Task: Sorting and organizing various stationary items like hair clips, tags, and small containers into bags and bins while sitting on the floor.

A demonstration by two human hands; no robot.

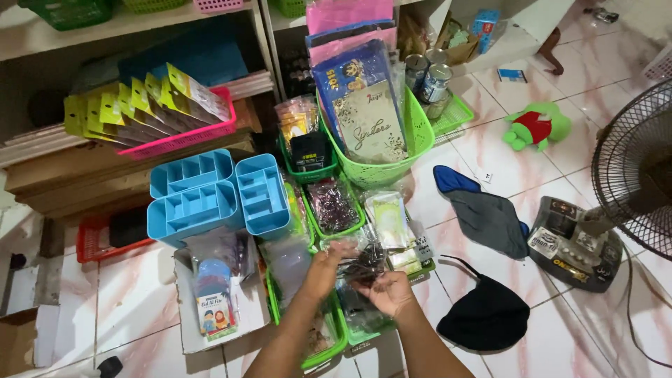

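My left hand point(323, 269) and my right hand point(389, 290) meet over a row of green trays point(329, 353) on the tiled floor. Both hold a clear plastic bag of small dark items point(364, 260); the left fingers grip its upper edge and the right fingers pinch its lower part. Just beyond the bag lie more clear packets: one with dark purple pieces point(332, 204) and one with pale yellow-green contents point(387, 218). Under my hands, other packets fill the trays.
Three blue divided organisers point(210, 196) stand at left. A pink basket of yellow-carded packs point(150, 112) sits behind. A tall green basket point(413, 133) holds cards and books. At right: a standing fan point(616, 203), black cloth point(484, 315), grey-blue cloth point(486, 217), green plush toy point(535, 126).
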